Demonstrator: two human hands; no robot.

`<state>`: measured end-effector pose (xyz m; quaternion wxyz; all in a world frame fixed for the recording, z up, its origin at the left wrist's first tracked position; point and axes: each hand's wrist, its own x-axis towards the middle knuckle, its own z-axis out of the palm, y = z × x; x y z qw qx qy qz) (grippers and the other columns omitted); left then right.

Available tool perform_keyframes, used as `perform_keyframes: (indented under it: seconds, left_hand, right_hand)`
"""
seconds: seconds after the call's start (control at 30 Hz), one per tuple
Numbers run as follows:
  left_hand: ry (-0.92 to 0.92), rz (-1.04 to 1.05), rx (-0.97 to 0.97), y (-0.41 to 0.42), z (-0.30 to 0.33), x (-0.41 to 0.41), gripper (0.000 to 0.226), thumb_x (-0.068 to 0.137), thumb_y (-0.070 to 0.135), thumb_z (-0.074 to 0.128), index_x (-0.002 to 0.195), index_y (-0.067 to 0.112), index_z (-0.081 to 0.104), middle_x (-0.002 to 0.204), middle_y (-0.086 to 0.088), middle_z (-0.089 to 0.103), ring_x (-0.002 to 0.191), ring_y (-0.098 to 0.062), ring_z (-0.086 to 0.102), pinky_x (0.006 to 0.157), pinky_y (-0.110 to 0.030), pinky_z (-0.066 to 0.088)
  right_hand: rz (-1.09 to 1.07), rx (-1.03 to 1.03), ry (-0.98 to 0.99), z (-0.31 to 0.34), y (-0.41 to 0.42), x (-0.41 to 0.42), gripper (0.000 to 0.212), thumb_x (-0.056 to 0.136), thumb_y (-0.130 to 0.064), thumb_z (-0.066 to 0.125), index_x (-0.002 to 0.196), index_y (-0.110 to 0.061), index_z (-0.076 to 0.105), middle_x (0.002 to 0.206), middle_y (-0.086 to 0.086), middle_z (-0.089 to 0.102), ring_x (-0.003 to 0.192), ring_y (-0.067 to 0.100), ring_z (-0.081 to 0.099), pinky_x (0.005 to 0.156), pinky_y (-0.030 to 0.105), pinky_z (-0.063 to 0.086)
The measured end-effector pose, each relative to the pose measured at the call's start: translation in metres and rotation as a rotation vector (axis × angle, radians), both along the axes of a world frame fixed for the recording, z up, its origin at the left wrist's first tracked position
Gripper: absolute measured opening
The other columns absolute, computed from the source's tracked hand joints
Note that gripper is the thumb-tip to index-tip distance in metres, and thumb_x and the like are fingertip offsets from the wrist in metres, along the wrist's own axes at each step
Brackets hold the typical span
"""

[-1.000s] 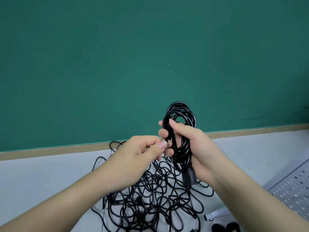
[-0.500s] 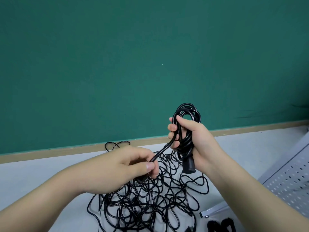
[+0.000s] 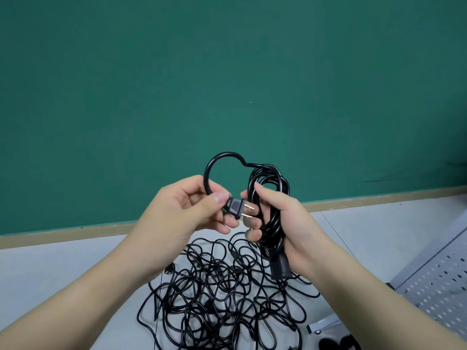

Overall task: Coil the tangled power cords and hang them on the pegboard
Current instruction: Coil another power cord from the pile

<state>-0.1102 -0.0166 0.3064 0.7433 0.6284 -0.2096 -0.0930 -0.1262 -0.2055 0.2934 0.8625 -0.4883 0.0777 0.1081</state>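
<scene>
Coil (image 3: pixel 269 205) is sitting gripped in right hand (image 3: pixel 283 223); left hand (image 3: pixel 182 210) is pinching plug (image 3: pixel 59 207) just left of coil. Loosening either grip is likely letting loops spring apart. Below coil, tangle (image 3: pixel 222 296) is lying on grey floor (image 3: pixel 63 274); pegboard (image 3: pixel 439 286) lower right; green wall (image 3: pixel 227 72) behind.
</scene>
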Motion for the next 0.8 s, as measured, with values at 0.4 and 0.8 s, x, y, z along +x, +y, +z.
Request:
perform_keyframes:
  seconds: [0.4, 0.8]
  left_hand:
    - [-0.125, 0.158, 0.270, -0.018, -0.016, -0.009, 0.007, 0.093, 0.004, 0.072, 0.090, 0.001, 0.066, 0.061, -0.008, 0.069, 0.056, -0.020, 0.069, 0.055, -0.029, 0.055]
    - [-0.071, 0.131, 0.117, -0.032, -0.019, -0.016, 0.007, 0.095, 0.003, 0.065, 0.090, -0.001, 0.063, 0.058, -0.012, 0.062, 0.050, -0.025, 0.063, 0.049, -0.027, 0.052]
  right_hand:
    - [0.054, -0.214, -0.023, -0.012, 0.013, -0.003, 0.041, 0.096, -0.048, 0.064, 0.095, -0.007, 0.063, 0.072, 0.008, 0.049, 0.060, 0.016, 0.045, 0.050, 0.023, 0.038]
    - [0.132, -0.282, -0.065, -0.005, 0.009, -0.013, 0.046, 0.099, -0.050, 0.059, 0.096, -0.009, 0.080, 0.062, 0.010, 0.048, 0.059, 0.018, 0.045, 0.057, 0.029, 0.032]
